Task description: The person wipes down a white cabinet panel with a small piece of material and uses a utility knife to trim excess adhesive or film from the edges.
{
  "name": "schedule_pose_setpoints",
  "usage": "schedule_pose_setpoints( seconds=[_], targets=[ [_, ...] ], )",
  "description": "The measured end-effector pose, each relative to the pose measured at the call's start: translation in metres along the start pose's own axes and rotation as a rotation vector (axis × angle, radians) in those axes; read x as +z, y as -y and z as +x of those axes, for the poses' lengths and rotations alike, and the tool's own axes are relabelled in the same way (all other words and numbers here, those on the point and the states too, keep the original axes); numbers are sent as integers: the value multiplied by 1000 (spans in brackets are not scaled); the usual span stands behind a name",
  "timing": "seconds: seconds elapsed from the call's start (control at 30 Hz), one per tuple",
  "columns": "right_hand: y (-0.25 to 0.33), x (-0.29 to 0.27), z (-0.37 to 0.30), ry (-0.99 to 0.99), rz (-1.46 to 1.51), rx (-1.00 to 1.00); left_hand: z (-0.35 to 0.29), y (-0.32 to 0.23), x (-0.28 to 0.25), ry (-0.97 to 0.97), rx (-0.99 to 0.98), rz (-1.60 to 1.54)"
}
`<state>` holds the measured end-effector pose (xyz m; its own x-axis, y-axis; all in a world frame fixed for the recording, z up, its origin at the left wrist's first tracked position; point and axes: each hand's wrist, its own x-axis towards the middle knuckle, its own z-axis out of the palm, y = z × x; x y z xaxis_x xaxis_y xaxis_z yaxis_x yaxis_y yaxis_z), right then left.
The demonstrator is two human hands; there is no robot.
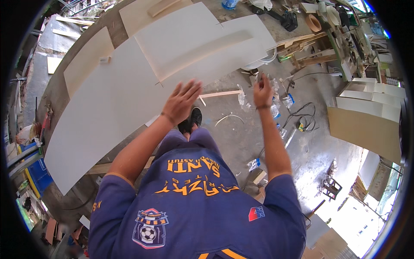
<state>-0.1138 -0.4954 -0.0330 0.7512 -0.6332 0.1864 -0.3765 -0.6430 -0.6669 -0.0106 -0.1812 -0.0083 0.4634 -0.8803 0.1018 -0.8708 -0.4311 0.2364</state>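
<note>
A large white panel (99,108) spans the left and middle of the view, its near edge close to my feet. My left hand (184,100) is at that edge with its fingers stretched out flat and nothing in it; whether it touches the panel I cannot tell. Further off, a white board (185,32) joins or overlaps the panel, with pencil-like marks at its corners. My right hand (263,92) hovers over the floor to the right, fingers closed round a small dark object (259,77) whose kind is not clear.
A pale wood strip (222,93), clear plastic wrappers (289,101) and a coiled black cable (305,117) lie on the concrete floor. At right stands a white compartmented cabinet (366,123). A white bucket (269,58) sits by the panel's far right corner, near a dark power tool (289,20).
</note>
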Motion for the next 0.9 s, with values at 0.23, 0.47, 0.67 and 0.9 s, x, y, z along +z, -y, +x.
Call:
schedule_pose_setpoints(
  seconds=[0.23, 0.47, 0.67, 0.9],
  targets=[
    [-13, 27, 93, -139, -413, -364, -161, 43, -35, 14, -321, 19],
    [174, 120, -120, 437, -133, -550, -200, 68, -34, -293, -609, -224],
    [149, 110, -95, 301, -102, -472, -244, 82, -37, -194, -663, 61],
    [79, 87, -43, -19, -493, -423, -354, 117, -47, -139, -906, 175]
  ],
)
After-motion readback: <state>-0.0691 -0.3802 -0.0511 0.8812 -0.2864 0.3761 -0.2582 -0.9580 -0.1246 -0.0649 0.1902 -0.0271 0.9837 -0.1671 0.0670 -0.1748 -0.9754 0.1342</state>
